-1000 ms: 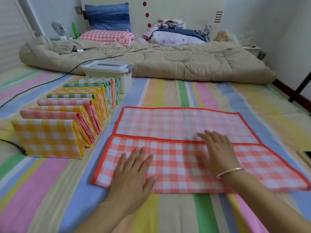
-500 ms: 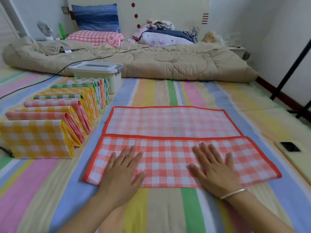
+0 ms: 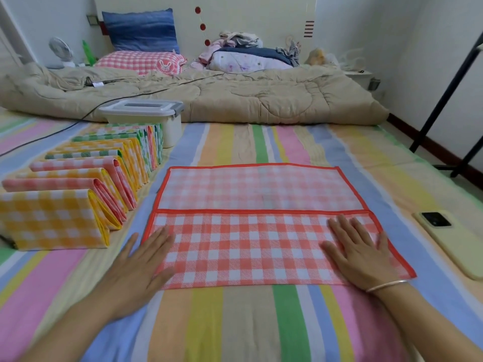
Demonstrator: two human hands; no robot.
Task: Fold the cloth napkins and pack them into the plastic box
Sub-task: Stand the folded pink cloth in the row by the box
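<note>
Napkin (image 3: pixel 248 246), red-checked, lay flat under both hands, its long axis running from 1 hand across to the other and its near flap folded up to the midline. Left hand (image 3: pixel 138 262) rested open with straight fingers on the left end, partly off onto the striped sheet (image 3: pixel 248 322). The right hand (image 3: pixel 358 254) pressed flat on the right end, gripping nothing. The closed plastic box (image 3: pixel 171 131) stood well ahead of the left hand, beyond the row of folded napkins (image 3: pixel 78 184), so that hand looked nearer for packing.
</note>
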